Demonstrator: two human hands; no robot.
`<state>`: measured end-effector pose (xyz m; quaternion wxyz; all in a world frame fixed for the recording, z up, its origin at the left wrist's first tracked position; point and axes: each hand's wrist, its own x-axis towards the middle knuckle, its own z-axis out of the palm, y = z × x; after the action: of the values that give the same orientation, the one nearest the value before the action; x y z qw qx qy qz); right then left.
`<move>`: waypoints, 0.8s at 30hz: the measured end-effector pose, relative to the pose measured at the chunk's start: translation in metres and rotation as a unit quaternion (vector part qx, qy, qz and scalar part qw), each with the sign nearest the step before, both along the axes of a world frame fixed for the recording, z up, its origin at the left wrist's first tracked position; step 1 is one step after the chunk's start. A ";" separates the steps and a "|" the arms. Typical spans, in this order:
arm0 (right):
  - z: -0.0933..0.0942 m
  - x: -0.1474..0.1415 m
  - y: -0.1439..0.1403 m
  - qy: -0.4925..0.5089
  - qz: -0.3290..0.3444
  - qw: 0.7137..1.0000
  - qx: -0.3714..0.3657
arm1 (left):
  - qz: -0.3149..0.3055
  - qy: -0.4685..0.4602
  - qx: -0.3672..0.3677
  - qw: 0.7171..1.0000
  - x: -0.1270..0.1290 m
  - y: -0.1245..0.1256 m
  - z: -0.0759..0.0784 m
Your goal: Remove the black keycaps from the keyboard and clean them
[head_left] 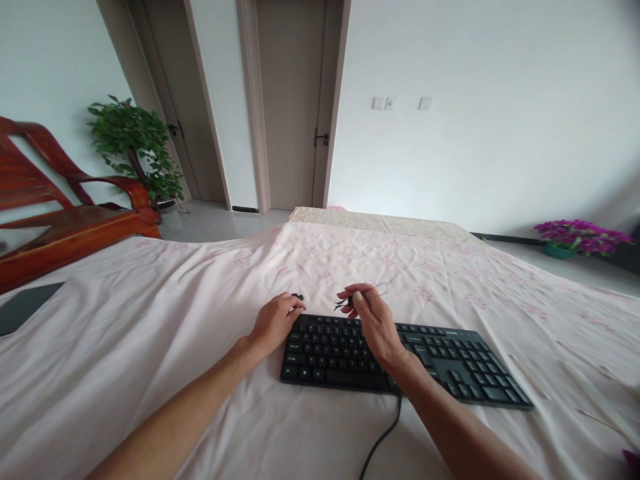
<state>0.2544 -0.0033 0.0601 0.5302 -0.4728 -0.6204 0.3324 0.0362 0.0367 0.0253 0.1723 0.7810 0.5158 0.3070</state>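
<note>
A black full-size keyboard (345,379) lies on the pink flowered cloth, its cord running toward me. My left hand (278,323) is at the keyboard's far left corner, fingers drawn together, with a small black piece (299,296) at the fingertips, too small to name. Above the keyboard's back edge, my right hand (374,319) pinches a small dark tool (345,304) between thumb and fingers. Thin dark prongs stick out of it to the left, and fine pale wire loops show beyond the knuckles. The fingers hide its middle.
Several thin sticks (530,377), some like cotton swabs, lie right of the keyboard on the cloth (215,347). A dark flat object (27,307) rests at far left. Beyond stand a wooden chair (100,223), a leafy plant (133,143) and purple flowers (580,237).
</note>
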 end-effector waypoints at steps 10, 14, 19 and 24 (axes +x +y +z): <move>-0.012 -0.024 0.003 -0.102 0.033 0.994 -0.007 | -0.028 -0.001 0.000 1.000 0.015 -0.004 0.005; -0.010 -0.025 0.003 -0.125 0.042 0.991 0.005 | -0.079 -0.015 0.004 0.997 0.017 -0.007 0.005; -0.014 -0.027 0.009 -0.154 0.023 0.988 0.010 | -0.105 -0.018 0.002 0.994 0.024 -0.005 0.004; -0.018 -0.029 0.011 -0.186 0.012 0.982 0.040 | -0.080 -0.020 0.002 0.997 0.030 -0.002 -0.001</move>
<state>0.2257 0.0080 0.0419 0.4203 -0.4974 -0.7263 0.2202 0.0657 0.0351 0.0239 0.2048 0.8140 0.4472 0.3091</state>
